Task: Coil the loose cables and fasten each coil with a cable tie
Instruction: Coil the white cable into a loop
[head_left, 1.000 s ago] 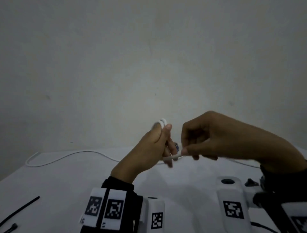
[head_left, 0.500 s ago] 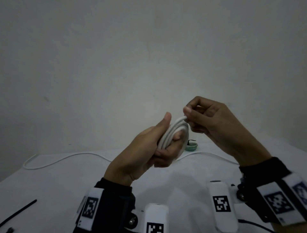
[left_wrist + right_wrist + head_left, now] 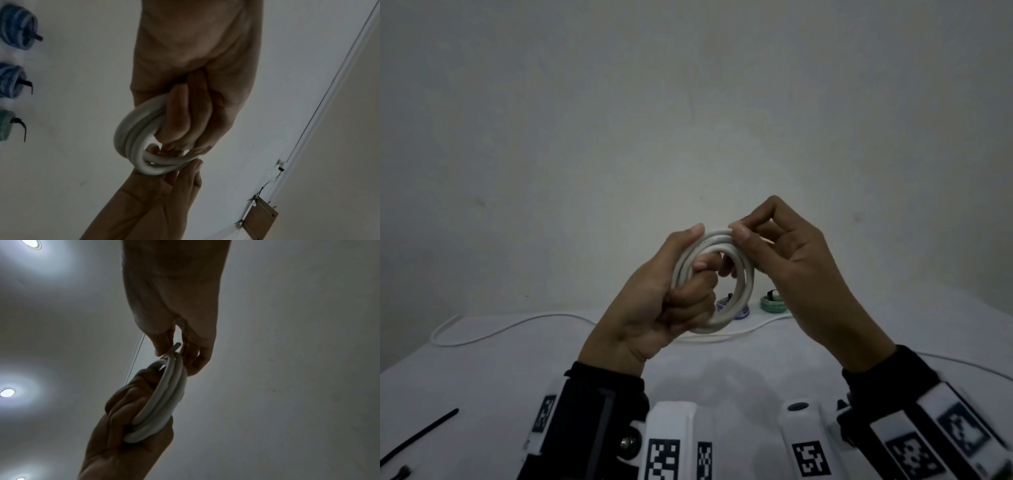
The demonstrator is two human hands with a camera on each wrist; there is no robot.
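A thick white cable coil (image 3: 743, 284) of several loops is held up in the air above the white table (image 3: 482, 370). My left hand (image 3: 671, 294) grips its left side, fingers curled through the loops (image 3: 133, 134) and thumb along the top. My right hand (image 3: 763, 240) pinches the cable's end at the top of the coil (image 3: 170, 386), thumb and forefinger pressed on it. A black cable tie (image 3: 417, 435) lies on the table at the near left.
A thin loose white cable (image 3: 510, 325) snakes across the table's far side. Tied coils, blue (image 3: 16, 27), blue (image 3: 12, 81) and green (image 3: 773, 304), sit at the back by the grey wall. Another black tie's head (image 3: 402, 472) shows at the bottom left.
My right hand has brought the cable end up over the coil to its top. The coil has gained a loop and now faces me more openly; both hands sit slightly higher.
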